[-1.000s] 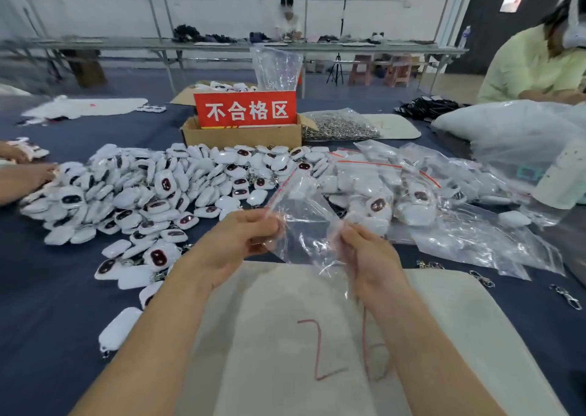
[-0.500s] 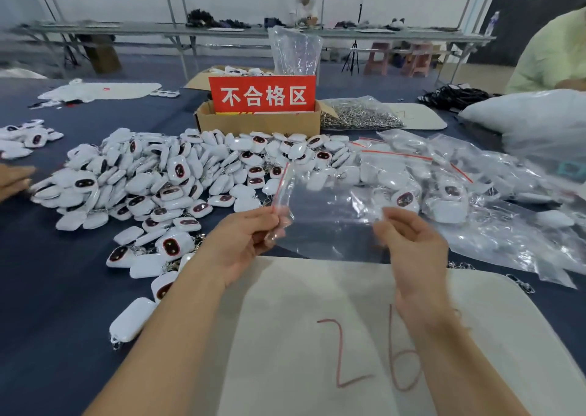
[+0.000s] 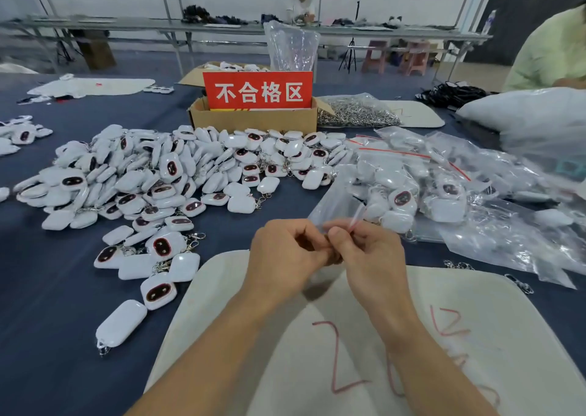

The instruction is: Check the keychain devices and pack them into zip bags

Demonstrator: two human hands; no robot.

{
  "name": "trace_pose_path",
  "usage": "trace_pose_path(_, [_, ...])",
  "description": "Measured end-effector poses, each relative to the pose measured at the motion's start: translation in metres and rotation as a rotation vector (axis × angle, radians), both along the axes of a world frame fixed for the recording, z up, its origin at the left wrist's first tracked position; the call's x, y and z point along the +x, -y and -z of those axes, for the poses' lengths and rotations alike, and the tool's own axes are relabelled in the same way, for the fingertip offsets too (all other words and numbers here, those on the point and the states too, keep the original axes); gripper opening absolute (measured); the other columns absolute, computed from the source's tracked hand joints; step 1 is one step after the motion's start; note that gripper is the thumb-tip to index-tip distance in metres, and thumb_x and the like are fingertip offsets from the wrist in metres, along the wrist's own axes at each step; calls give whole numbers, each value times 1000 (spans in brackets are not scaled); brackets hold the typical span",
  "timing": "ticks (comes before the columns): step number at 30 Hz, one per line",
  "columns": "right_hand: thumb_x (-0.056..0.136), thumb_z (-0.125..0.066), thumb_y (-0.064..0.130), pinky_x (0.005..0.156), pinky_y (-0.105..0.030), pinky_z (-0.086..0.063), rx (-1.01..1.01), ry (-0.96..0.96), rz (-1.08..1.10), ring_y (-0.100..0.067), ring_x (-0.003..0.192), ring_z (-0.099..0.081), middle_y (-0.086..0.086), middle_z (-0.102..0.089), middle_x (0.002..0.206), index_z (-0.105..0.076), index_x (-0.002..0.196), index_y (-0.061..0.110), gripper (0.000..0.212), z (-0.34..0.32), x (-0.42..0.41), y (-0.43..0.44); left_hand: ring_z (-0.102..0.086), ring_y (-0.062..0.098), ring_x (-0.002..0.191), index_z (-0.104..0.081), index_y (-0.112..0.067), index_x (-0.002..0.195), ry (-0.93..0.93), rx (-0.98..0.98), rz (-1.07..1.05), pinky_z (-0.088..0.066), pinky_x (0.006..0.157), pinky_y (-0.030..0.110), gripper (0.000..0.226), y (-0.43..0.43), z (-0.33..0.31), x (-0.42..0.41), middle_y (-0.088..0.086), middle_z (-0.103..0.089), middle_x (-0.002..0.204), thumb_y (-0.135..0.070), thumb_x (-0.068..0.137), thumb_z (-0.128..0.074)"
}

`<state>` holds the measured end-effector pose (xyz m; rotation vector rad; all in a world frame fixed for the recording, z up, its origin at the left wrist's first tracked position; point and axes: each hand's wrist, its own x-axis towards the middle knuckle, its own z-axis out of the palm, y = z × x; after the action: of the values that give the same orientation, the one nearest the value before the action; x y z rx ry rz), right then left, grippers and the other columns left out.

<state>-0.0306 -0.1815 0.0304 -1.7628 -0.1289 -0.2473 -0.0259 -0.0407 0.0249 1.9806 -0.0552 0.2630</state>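
A dark blue cloth-covered table [image 3: 47,288] filled most of the frame, its weave flat and matte. At lower centre lay a pale, felt-like mat [image 3: 475,336] with rounded corners and "26" drawn on it in red.

Across the left and centre spread a loose pile of keychain devices [image 3: 158,177]: glossy white rounded-rectangle plastic shells, some face up with a dark oval window rimmed in red, many with small metal clasps. To the right of the pile sat a heap of filled zip bags [image 3: 459,193], crinkled clear film with thin red seal strips, each holding white devices.

At upper centre, just behind the pile, stood an open brown cardboard box [image 3: 253,119] carrying a red sign [image 3: 257,90] with white characters (what was in the box could not be seen past the sign). Just to its right lay a clear bag of metal rings [image 3: 355,112], silvery and tangled.

The empty zip bag [image 3: 336,203] was held at centre frame, above the far edge of the mat, a thin transparent sheet slanting up and to the right from the fingers.

The left hand [image 3: 285,250] had its fingers curled in, its tips pinching the bag's lower edge. The right hand [image 3: 371,254] met it fingertip to fingertip, thumb and forefinger nipping the same edge, the other fingers loosely bent.
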Motion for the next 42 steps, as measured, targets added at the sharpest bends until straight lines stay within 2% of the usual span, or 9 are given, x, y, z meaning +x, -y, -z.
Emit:
trace_pose_path(3, [89,-60,19,91,-47,-59,4,-45,-38,-14,89,-76,8,-80,89,-81,94,32,25,2,3,1,-51,1,46,-69,-32,66,18,105,-74,-37,49,13,24,1,3,2,-14,-64,56,-39,67,-92])
trace_pose_path(8, [80,-53,15,97,-43,-58,54,-76,-88,-12,96,-76,8,-81,96,-75,100,49,45,5,7,4,-43,6,47,-61,-21,67,71,102,-36,-35,49,16,32,5,8,0,-12,-56,52,-34,79,-88])
trace_pose_path(13, [88,-56,13,95,-46,-59,48,-88,-78,-13,93,-77,8,-81,95,-80,98,39,37,7,8,7,-64,4,63,-76,-35,85,138,179,-98,-53,64,24,7,6,3,-5,-18,-69,68,-33,78,-73])
trace_pose_path(17, [91,-63,26,84,-55,-59,-95,-36,-73,-34,80,-70,-8,-74,78,-75,90,14,17,9,7,8,-49,12,52,-77,-37,79,130,240,-66,-42,54,27,13,5,-1,-7,-11,-58,54,-37,79,-64])
trace_pose_path(20, [87,-76,22,78,-33,-61,14,-36,44,-5,78,-75,9,-78,81,-75,87,33,11,11,5,5,-51,16,49,-78,-37,72,44,110,-14,-42,52,26,16,1,-3,-5,-7,-62,51,-27,84,-75])
trace_pose_path(23, [84,-80,15,72,-14,-55,86,31,135,-4,78,-75,16,-78,80,-76,89,42,28,8,2,2,-56,8,47,-78,-30,68,-5,-2,-12,-46,53,17,16,0,-6,-4,-4,-68,54,-18,79,-78])
trace_pose_path(32, [96,-64,6,73,-38,-61,-8,11,-1,-26,70,-73,-2,-74,70,-77,78,19,27,2,7,4,-48,12,46,-72,-14,58,-117,-269,95,-39,51,19,7,2,-8,-1,7,-61,50,-12,63,-75])
trace_pose_path(36, [91,-60,20,71,-43,-60,9,-23,9,-33,69,-69,-5,-71,66,-73,72,15,24,4,6,5,-53,11,47,-73,-16,60,-131,-250,128,-41,52,17,9,2,-7,-1,9,-64,54,-15,68,-78])
trace_pose_path(42, [94,-62,9,63,-33,-59,19,-47,-75,-23,61,-68,-5,-71,63,-76,69,19,31,1,7,6,-56,11,49,-73,-20,60,-115,-208,79,-43,51,19,5,4,-7,-2,11,-70,59,-21,64,-73])
